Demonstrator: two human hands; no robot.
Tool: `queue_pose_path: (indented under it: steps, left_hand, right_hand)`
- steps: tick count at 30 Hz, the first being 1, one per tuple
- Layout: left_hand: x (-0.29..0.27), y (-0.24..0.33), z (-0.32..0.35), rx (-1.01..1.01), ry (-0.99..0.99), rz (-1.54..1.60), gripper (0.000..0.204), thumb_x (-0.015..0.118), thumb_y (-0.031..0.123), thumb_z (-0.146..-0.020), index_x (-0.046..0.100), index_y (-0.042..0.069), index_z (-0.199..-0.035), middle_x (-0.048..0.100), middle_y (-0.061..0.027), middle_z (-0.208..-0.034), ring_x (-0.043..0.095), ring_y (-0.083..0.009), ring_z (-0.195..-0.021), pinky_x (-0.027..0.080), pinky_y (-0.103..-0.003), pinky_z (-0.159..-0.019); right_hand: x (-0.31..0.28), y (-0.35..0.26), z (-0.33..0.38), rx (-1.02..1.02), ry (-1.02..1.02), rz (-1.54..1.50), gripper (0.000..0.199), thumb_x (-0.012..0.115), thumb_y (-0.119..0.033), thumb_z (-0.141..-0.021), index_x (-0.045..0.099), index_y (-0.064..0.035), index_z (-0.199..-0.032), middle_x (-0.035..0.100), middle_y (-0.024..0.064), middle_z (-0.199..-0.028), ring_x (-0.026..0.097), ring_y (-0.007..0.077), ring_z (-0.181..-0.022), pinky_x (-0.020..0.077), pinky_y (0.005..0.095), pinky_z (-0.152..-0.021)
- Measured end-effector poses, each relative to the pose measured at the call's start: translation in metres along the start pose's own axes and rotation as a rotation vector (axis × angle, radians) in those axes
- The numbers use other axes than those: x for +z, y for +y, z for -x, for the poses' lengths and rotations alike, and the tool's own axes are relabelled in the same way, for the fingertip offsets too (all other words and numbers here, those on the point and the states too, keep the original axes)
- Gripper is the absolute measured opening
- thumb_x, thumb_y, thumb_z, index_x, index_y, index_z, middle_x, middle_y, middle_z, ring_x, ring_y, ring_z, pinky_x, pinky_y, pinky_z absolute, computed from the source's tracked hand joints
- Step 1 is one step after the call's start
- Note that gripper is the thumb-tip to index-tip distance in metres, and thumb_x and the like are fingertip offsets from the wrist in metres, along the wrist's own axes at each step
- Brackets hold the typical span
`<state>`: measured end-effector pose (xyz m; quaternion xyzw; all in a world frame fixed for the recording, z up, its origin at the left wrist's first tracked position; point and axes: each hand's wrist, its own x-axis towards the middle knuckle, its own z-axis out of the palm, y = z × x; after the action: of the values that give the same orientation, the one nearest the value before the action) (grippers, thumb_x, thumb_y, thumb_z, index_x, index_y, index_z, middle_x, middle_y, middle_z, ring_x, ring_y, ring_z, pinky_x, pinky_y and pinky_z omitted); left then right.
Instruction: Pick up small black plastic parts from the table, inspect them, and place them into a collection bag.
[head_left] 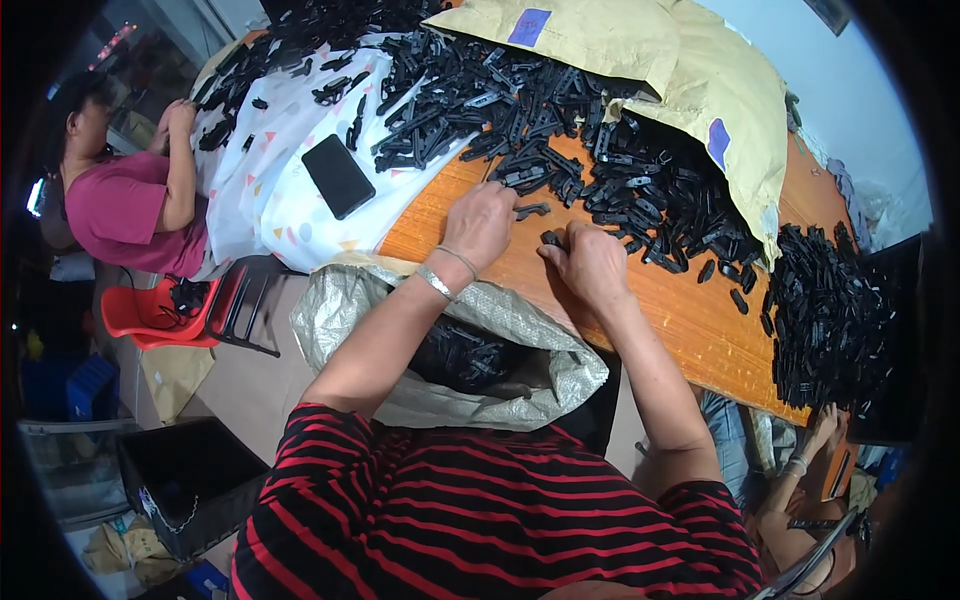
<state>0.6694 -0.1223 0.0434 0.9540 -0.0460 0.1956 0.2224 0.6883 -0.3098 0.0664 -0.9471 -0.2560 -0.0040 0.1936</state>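
Observation:
My left hand is closed over the orange wooden table, fingers bent together; what they hold, if anything, is hidden. Right beside its thumb is a slim black plastic part; whether it is gripped or lying there I cannot tell. My right hand pinches a small black plastic piece between thumb and fingers, just above the wood. Beyond both hands spreads a heap of black plastic parts. Below my forearms, an open woven sack holds more black parts.
A black phone lies on a patterned white cloth. Large tan paper sacks cover the table's far side. Another heap stands at right. A person in magenta works at left; another person's arm shows at lower right.

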Motion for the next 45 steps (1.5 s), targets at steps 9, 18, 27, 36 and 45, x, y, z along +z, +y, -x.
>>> queue_pose_path:
  steps: [9,18,27,36,45]
  left_hand:
    - [-0.015,-0.009,-0.003,-0.192,-0.138,0.182,0.018,0.068,0.017,-0.082,0.070,0.005,-0.096,0.065,-0.0147,-0.088,0.063,-0.0336,-0.085,0.050,-0.041,-0.076]
    - [-0.010,0.006,0.006,0.011,-0.054,0.019,0.017,0.073,0.012,-0.075,0.066,0.007,-0.090,0.061,-0.0102,-0.088,0.060,-0.0312,-0.087,0.050,-0.041,-0.075]
    - [-0.021,0.011,0.009,-0.058,-0.110,0.311,0.013,0.068,0.006,-0.081,0.063,0.005,-0.093,0.064,-0.0078,-0.090,0.064,-0.0220,-0.083,0.051,-0.031,-0.071]
    - [-0.035,0.035,0.031,-0.369,-0.023,1.526,0.025,0.062,0.003,-0.090,0.058,-0.002,-0.114,0.063,-0.0034,-0.101,0.061,-0.0075,-0.089,0.051,-0.020,-0.080]
    - [-0.044,0.040,0.031,-0.371,-0.014,1.406,0.025,0.061,0.000,-0.090,0.058,-0.002,-0.114,0.063,-0.0038,-0.106,0.061,-0.0075,-0.094,0.051,-0.023,-0.083]
  right_hand:
    - [-0.011,0.009,0.002,-0.057,0.041,-0.090,0.022,0.068,-0.024,-0.085,0.066,-0.0022,-0.088,0.066,0.0189,-0.084,0.065,0.0383,-0.075,0.0504,0.0446,-0.065]
    - [-0.006,0.021,0.002,-0.397,-0.058,-0.031,0.015,0.068,-0.012,-0.080,0.063,-0.0073,-0.093,0.057,0.0117,-0.095,0.064,0.0336,-0.081,0.0512,0.0428,-0.066]
    - [-0.009,-0.007,-0.011,-0.267,0.193,-0.261,0.022,0.067,-0.004,-0.081,0.063,-0.0059,-0.103,0.059,0.0122,-0.097,0.062,0.0349,-0.082,0.0510,0.0393,-0.067]
    - [-0.010,-0.028,0.014,-0.097,0.173,-0.955,0.020,0.063,-0.002,-0.090,0.063,0.0019,-0.109,0.058,0.0053,-0.094,0.062,0.0083,-0.064,0.0482,0.0217,-0.056]
    - [-0.024,-0.034,0.018,-0.210,0.291,-0.722,0.022,0.068,0.000,-0.082,0.066,0.0006,-0.104,0.060,0.0083,-0.086,0.059,0.0129,-0.062,0.0464,0.0250,-0.056]
